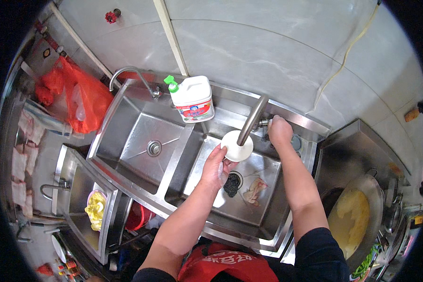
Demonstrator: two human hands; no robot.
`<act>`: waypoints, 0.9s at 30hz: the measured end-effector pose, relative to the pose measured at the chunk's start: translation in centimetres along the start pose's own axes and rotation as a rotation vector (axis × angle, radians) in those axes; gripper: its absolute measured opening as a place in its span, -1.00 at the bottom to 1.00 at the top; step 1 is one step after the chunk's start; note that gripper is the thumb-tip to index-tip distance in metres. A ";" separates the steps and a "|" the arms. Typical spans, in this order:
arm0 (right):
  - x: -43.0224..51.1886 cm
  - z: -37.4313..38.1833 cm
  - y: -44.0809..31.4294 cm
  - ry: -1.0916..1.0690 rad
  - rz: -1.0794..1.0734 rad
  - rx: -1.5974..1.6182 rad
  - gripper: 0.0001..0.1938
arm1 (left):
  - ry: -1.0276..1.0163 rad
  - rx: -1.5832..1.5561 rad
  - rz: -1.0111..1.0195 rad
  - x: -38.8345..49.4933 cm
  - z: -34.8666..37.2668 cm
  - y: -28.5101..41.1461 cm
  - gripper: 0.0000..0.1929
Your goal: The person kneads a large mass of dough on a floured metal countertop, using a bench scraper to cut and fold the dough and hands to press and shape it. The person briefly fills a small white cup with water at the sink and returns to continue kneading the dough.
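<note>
My left hand grips the rim of a small white dish beneath the spout of a curved metal faucet, above the right sink basin. Its fingers are partly under the dish. My right hand is closed around the faucet's handle, which is mostly covered by the fingers. Below the dish, a dark scouring pad lies over the drain, with a crumpled pale cloth or scrap to its right. A white jug of detergent with a green pump stands on the sink's back ledge.
The left basin has its own faucet. Red plastic bags lie at the upper left. A smaller sink holds a bowl with yellow contents. At the right is a large wok with yellowish liquid.
</note>
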State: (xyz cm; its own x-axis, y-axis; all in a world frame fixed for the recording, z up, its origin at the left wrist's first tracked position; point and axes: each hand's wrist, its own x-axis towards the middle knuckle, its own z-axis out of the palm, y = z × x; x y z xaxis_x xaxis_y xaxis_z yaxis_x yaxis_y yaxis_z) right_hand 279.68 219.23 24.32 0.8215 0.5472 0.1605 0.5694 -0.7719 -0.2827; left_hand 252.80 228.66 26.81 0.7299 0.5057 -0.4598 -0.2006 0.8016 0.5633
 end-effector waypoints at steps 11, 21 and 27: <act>1.9 0.1 0.5 0.021 -0.088 -0.092 -0.77 | 0.060 -0.021 0.181 -4.6 -5.7 5.6 -0.61; 2.6 -0.7 -0.7 -0.018 -0.056 -0.069 -0.76 | 0.126 0.014 0.173 -7.2 -4.9 7.7 -0.62; 3.1 0.0 0.3 0.011 -0.064 -0.068 -0.72 | 0.142 -0.014 0.130 -8.6 -4.8 7.4 -0.67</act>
State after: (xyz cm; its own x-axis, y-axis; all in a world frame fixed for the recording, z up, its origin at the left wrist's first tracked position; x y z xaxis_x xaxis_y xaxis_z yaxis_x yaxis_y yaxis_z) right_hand 282.40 220.63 24.74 0.7837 0.5926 0.1861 0.6209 -0.7560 -0.2071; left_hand 241.89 231.77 31.62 0.5982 0.6447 -0.4760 -0.2974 0.7301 0.6152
